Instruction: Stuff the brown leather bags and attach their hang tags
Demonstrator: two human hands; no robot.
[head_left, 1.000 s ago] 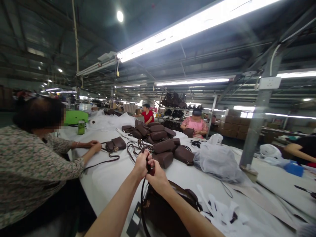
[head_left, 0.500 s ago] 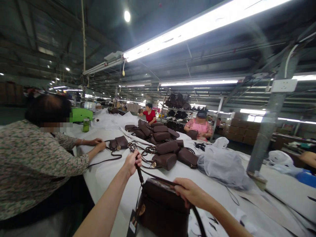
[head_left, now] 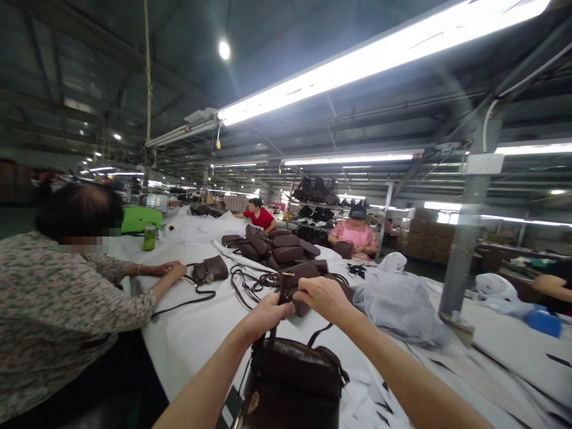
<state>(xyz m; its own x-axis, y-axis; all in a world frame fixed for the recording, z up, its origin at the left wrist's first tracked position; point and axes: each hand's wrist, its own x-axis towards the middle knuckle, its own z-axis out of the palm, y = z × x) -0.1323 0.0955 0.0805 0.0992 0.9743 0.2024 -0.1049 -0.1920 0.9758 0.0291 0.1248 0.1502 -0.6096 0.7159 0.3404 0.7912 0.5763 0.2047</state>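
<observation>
A dark brown handbag (head_left: 292,381) stands upright close in front of me, its top towards me and a round gold emblem on its front. A dark hang tag (head_left: 230,405) dangles at its left side. My left hand (head_left: 269,314) is closed around the bag's strap (head_left: 286,289) above the bag. Right beside it, my right hand (head_left: 324,298) pinches the same strap near a gold buckle (head_left: 286,274). Behind my hands lies a pile of brown bags (head_left: 286,247) with loose straps, partly hidden by my right hand.
At left, a co-worker in a floral shirt (head_left: 67,298) handles another brown bag (head_left: 210,269). Two people sit across the white table (head_left: 187,339). A clear plastic bag (head_left: 393,304), a metal post (head_left: 467,238), a green bottle (head_left: 149,237) and paper scraps surround the work area.
My right hand has moved from the strap over the bag up to beside my left hand. My left hand has shifted right with the strap. The view has turned slightly.
</observation>
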